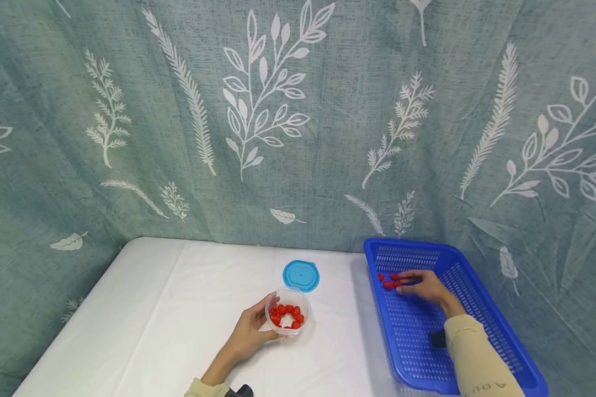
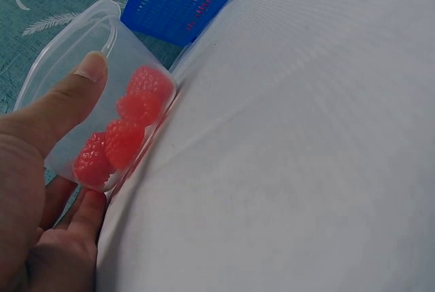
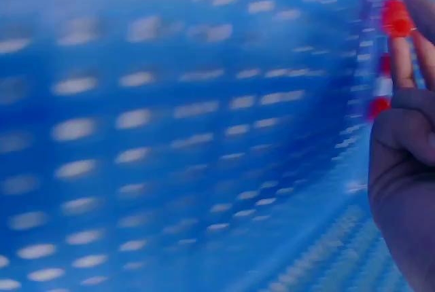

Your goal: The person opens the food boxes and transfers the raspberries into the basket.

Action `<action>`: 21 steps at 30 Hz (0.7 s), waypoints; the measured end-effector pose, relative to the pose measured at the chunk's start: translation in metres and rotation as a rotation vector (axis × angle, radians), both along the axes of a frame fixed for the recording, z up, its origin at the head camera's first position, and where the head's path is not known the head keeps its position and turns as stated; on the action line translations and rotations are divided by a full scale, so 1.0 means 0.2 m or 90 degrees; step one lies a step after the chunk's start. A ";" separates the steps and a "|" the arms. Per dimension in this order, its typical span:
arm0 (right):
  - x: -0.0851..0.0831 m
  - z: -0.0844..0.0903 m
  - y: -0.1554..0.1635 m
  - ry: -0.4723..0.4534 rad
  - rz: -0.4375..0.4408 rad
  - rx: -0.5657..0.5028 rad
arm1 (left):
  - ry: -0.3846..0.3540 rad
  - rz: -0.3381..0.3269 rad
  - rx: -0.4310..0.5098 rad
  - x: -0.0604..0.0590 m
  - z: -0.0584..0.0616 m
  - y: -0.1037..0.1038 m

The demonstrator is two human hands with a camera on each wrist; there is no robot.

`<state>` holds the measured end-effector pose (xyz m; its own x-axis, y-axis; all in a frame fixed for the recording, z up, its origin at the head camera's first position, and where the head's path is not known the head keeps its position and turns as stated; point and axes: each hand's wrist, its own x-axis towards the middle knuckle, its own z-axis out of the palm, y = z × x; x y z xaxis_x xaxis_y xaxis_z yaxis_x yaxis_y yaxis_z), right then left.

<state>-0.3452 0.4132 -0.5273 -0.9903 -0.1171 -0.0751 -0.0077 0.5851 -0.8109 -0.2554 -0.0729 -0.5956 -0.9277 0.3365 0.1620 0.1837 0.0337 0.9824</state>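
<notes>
My left hand (image 1: 248, 333) grips a clear plastic tub (image 1: 305, 309) by its side, thumb across the near wall and fingers round the other. Red raspberries (image 2: 124, 144) lie in a ring on the tub's bottom, close over the white cloth. Inside the blue basket (image 1: 402, 361), my right hand (image 1: 427, 288) reaches down with fingers extended and thumb apart. Its fingertips are right at a few loose raspberries (image 1: 388, 285) on the basket floor. The right wrist view is blurred; there, a raspberry (image 3: 397, 19) shows at the fingertips.
A round blue lid (image 1: 301, 275) lies flat on the white-covered table (image 1: 179, 292), just behind the tub. The basket has raised perforated walls and stands at the table's right side. A green leaf-patterned curtain (image 1: 328, 165) hangs behind.
</notes>
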 end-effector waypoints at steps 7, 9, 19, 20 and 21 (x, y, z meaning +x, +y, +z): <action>-0.03 0.26 -0.16 0.091 -0.013 0.031 | 0.011 -0.001 0.002 0.00 -0.01 0.00; -0.03 0.37 -0.24 0.110 -0.008 0.034 | 0.007 -0.001 0.004 0.00 -0.01 0.00; 0.06 0.71 -0.75 0.158 0.082 -0.052 | -0.004 0.002 0.004 0.00 -0.01 0.00; 0.08 0.72 -0.80 0.163 0.091 -0.060 | -0.004 0.001 0.004 0.00 -0.01 0.00; 0.10 0.73 -0.85 0.163 0.098 -0.071 | -0.004 0.001 0.003 0.00 -0.01 0.00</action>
